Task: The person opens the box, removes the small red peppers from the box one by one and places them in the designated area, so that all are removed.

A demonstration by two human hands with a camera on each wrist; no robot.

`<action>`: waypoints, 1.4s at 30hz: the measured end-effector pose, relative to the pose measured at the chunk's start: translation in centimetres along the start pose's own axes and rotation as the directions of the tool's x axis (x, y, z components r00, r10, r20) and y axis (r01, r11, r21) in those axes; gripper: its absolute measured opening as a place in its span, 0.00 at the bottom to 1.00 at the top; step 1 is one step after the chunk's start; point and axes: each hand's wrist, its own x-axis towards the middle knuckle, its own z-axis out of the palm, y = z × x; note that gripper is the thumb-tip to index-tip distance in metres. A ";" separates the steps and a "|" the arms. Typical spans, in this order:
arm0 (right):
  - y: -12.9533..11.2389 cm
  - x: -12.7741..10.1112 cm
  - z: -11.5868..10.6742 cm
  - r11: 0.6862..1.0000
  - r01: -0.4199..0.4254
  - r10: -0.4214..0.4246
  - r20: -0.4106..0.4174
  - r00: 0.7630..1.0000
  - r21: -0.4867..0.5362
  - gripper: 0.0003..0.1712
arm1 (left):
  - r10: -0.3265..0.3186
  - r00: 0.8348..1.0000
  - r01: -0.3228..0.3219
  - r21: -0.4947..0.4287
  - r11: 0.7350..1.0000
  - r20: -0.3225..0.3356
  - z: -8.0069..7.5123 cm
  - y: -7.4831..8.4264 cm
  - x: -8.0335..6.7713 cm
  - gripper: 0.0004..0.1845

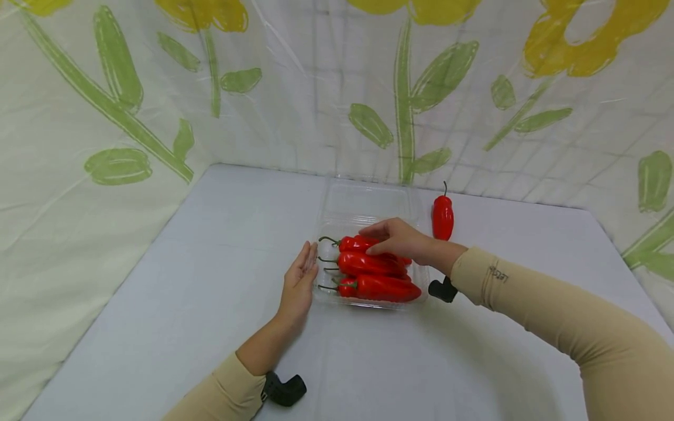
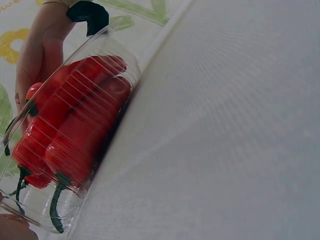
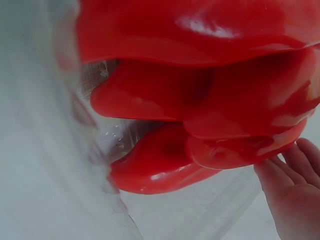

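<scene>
A clear plastic clamshell box [image 1: 363, 303] lies on the table with several glossy red peppers inside, their green stems pointing left. My right hand [image 1: 402, 240] reaches over the box from the right and holds the rearmost red pepper [image 1: 350, 244], thumb on its near side and fingers behind. Nearer peppers, such as the front one [image 1: 389, 288], lie in front of this hand. My left hand [image 1: 299, 286] stands at the box's left side, fingers extended along the wall. Through the clear wall, the left wrist view shows the stacked peppers [image 2: 75, 135].
The box's transparent lid [image 1: 365, 202] is folded back toward the rear. One more red pepper [image 1: 443, 218] lies outside the box, behind my right wrist. A flower-printed curtain [image 1: 295, 117] hangs along the back edge of the white table [image 1: 237, 234].
</scene>
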 end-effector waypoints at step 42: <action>0.1 2.2 0.2 0.979 0.058 -0.042 0.085 0.996 -0.197 0.21 | 0.028 1.000 -0.028 -0.016 0.999 0.013 -0.1 -0.4 0.2 0.29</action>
